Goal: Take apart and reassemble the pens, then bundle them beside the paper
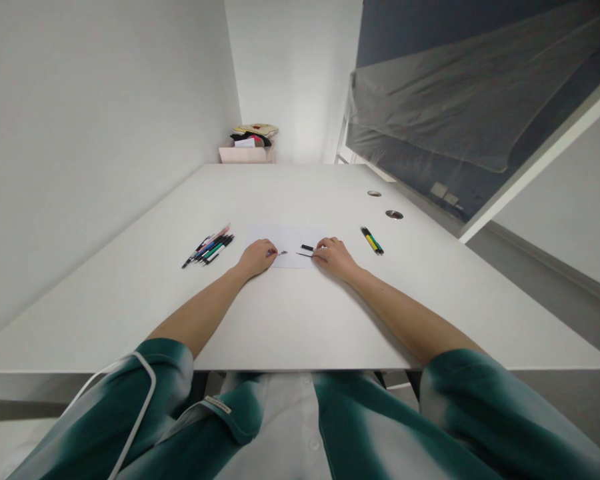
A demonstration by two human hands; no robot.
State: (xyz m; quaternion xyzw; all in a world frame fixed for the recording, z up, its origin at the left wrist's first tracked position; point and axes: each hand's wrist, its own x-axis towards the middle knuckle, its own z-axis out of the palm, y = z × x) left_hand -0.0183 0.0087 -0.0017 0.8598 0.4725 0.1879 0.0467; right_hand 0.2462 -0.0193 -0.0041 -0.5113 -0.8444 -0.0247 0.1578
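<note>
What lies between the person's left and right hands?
The head view shows white paper, a short black piece, a thin dark part at the right hand and a small part at the left hand.

Bright, even, diffuse light; far wall (295, 80) brightest, beyond the far edge of the tabletop (300, 320). Soft shadow under right forearm (405, 308), toward near edge. White paper (291, 237) almost washes out. Dull sheen on plastic sheeting (430, 107). Wide-angle stretch at near corners. Small pen parts (307, 247) poorly resolved.
</note>
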